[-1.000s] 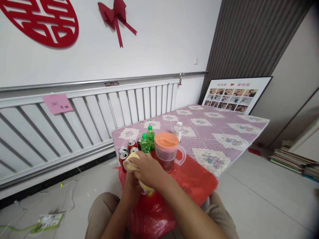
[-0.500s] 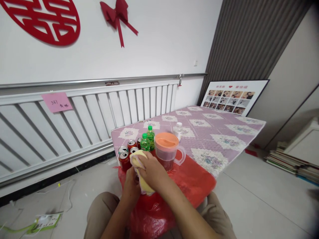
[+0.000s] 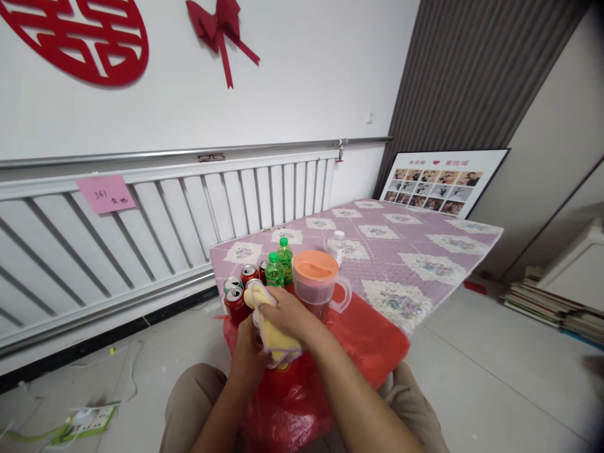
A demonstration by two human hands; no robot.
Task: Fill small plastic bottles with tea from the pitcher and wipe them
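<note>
My right hand [image 3: 285,311] is closed on a yellow cloth [image 3: 278,336] with a pale purple edge. The cloth drapes down over the red plastic sheet [image 3: 363,336]. My left hand [image 3: 250,349] is closed just beside it, around something mostly covered by the cloth; only a whitish bit shows, so I cannot tell its kind. Close beyond my hands stand several opened drink cans [image 3: 234,303]. Two green-capped bottles [image 3: 274,272] stand behind them. To the right is a clear pitcher [image 3: 314,292] with an orange lid and dark contents.
A white-capped clear bottle [image 3: 336,248] stands behind the pitcher. A purple floral cloth [image 3: 401,264] covers the long table. A white radiator [image 3: 179,220] runs along the wall at left. A power strip [image 3: 89,421] and cords lie on the floor.
My right hand has shifted the yellow cloth slightly, and more of it now spreads to the lower right. My left hand stays nearly in place. The cans, bottles and pitcher have not moved.
</note>
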